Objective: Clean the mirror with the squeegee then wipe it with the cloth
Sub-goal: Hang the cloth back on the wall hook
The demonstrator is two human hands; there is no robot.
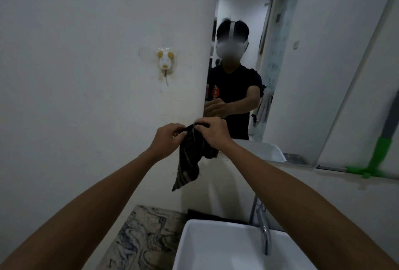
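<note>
A dark striped cloth (190, 157) hangs in front of the mirror's lower left corner. My left hand (167, 139) pinches its top edge from the left, and my right hand (212, 132) grips the same bunched top from the right. The mirror (291, 71) fills the wall ahead and reflects a person in a black shirt. A squeegee (380, 151) with a green head and grey handle leans on the ledge at the mirror's right end, apart from both hands.
A white basin (216, 248) with a chrome tap (264, 231) sits below my arms. A marbled counter (142, 237) lies to its left. A small animal-shaped hook (165, 62) is stuck on the white wall left of the mirror.
</note>
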